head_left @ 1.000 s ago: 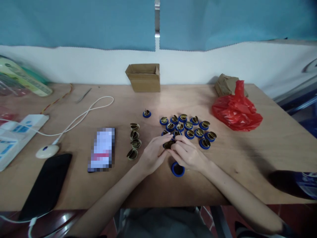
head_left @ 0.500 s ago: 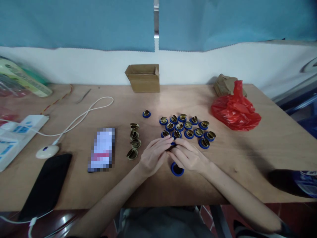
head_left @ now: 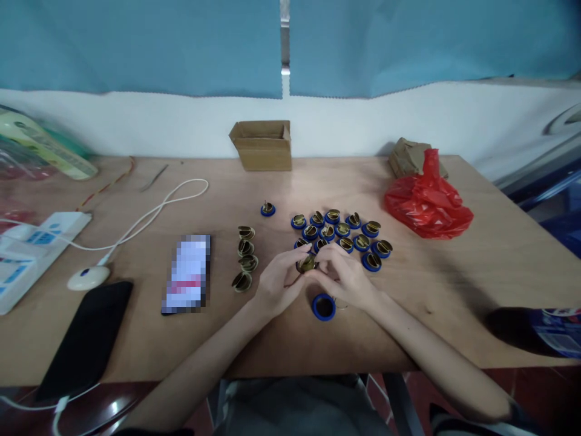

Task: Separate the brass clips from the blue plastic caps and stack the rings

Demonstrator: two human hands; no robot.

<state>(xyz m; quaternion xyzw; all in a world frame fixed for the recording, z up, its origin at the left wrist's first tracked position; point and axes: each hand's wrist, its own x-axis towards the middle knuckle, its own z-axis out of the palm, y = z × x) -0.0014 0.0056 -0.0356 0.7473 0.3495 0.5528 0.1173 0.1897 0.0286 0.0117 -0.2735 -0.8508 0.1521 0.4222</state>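
Observation:
A round brass-coloured metal piece is held between my two hands above the table. My left hand grips its left side with thumb and fingers. On the other side my right hand pinches its right edge, fingers curled. Just below them lies a blue ring with a dark centre, and a thin curved wire shows beside it. Beyond my hands sit several blue-rimmed round pieces with brass clips, a few partly hidden by my fingers. Several brass clip pieces without blue rims form a column to the left.
A lone blue-rimmed piece sits farther back. Left are a lit phone, a dark phone, a white cable and a power strip. A cardboard box, red bag and dark bottle stand around.
My fingers have parted somewhat, and the piece between them now shows its brass face. The thin wire beside the blue ring has come into sight.

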